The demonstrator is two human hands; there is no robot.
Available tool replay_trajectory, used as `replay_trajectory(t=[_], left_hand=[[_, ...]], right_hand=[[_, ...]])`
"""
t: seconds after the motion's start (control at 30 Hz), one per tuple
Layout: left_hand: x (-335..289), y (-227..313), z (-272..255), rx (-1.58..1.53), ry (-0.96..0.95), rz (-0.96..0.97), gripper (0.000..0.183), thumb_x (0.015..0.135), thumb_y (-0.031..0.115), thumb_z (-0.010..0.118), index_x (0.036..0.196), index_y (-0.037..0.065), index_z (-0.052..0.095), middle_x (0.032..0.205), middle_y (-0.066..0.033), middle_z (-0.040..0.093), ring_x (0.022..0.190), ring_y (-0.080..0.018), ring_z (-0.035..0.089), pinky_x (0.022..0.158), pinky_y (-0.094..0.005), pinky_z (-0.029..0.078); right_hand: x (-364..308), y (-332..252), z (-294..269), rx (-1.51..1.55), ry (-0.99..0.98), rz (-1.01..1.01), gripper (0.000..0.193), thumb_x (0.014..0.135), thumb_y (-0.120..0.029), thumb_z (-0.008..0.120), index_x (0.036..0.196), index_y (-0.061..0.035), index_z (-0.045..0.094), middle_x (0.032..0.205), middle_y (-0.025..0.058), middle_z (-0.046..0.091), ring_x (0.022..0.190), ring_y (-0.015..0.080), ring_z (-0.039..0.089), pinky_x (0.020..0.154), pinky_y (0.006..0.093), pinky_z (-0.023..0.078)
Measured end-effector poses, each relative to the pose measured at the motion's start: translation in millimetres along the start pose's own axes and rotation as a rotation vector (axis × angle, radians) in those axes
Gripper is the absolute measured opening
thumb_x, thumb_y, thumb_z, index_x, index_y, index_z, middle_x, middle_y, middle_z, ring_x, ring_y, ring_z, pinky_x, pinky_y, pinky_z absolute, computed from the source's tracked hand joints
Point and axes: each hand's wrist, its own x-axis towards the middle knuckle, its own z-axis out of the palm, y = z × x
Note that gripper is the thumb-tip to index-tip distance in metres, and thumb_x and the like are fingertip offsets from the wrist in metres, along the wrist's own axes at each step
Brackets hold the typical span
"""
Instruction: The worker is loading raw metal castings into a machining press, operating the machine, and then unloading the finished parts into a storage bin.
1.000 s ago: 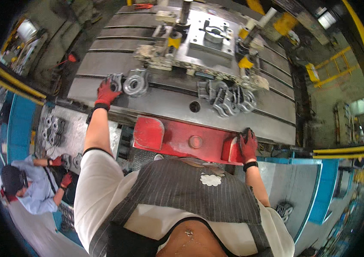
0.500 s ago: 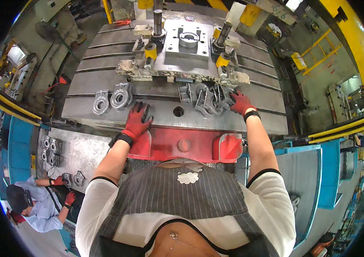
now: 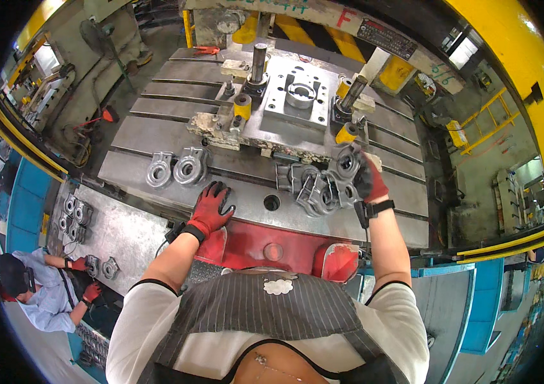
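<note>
My right hand (image 3: 373, 179), in a red and black glove, is closed on a grey metal ring part (image 3: 347, 163). The part is raised at the right end of a pile of similar metal parts (image 3: 313, 189) on the slotted press bed (image 3: 240, 192). My left hand (image 3: 212, 208), gloved the same way, rests on the bed's front edge with its fingers spread and nothing in it. Two more ring parts (image 3: 190, 166) stand side by side beyond it to the left. The die (image 3: 297, 96), with a round ring-shaped cavity, sits farther back in the middle.
Two steel guide posts (image 3: 352, 93) rise beside the die, with yellow cylinders (image 3: 347, 132) near them. A red bracket (image 3: 272, 246) juts from the bed's front. At the lower left, a co-worker (image 3: 48, 288) handles metal parts on a side table (image 3: 118, 224).
My right hand has closed on a ring part and lifted it at the pile's right end. My left hand stays on the bed's front edge. The view has shifted.
</note>
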Motion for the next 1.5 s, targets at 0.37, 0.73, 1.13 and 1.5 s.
replay_trajectory(t=[0.37,0.73,1.13,1.5], left_hand=[[3.0,1.0,-4.5,-0.014,-0.014,-0.027,0.061,0.07,0.039,0.065,0.122,0.013,0.05,0.133,-0.0178,0.037,0.124,-0.0391,0.031,0.103,-0.0458,0.028],[5.5,4.9,-12.5,-0.023,0.007,-0.005,0.059,0.07,0.035,0.066,0.121,0.011,0.05,0.13,-0.0199,0.04,0.123,-0.0386,0.033,0.102,-0.0452,0.028],[3.0,-0.2,-4.2,0.004,-0.01,-0.005,0.062,0.07,0.037,0.065,0.125,0.013,0.047,0.132,-0.0179,0.038,0.124,-0.0379,0.032,0.102,-0.0453,0.028],[-77.3,-74.8,-8.5,-0.894,0.503,-0.326,0.043,0.086,0.023,0.058,0.122,0.003,0.047,0.117,-0.0122,0.054,0.108,-0.0232,0.051,0.096,-0.0335,0.037]], right_hand=[[193.1,3.8,69.2,-1.707,0.605,-0.582,0.052,0.068,-0.043,0.072,0.101,-0.0063,0.055,0.117,0.016,0.051,0.1,0.0281,0.056,0.083,0.0397,0.045],[230.4,65.4,57.3,-1.748,0.468,-0.366,0.079,0.076,-0.054,0.058,0.138,-0.013,0.03,0.142,0.0173,0.027,0.127,0.0389,0.031,0.104,0.0479,0.023],[169.9,46.0,69.7,-1.552,0.277,-0.282,0.076,0.084,-0.056,0.045,0.141,-0.0108,0.022,0.143,0.0231,0.022,0.131,0.0399,0.022,0.107,0.0456,0.018],[-202.8,93.2,-61.8,-0.583,0.74,-0.298,0.029,0.087,-0.015,0.055,0.109,0.0029,0.056,0.106,0.0135,0.061,0.091,0.0191,0.059,0.081,0.0307,0.045]])
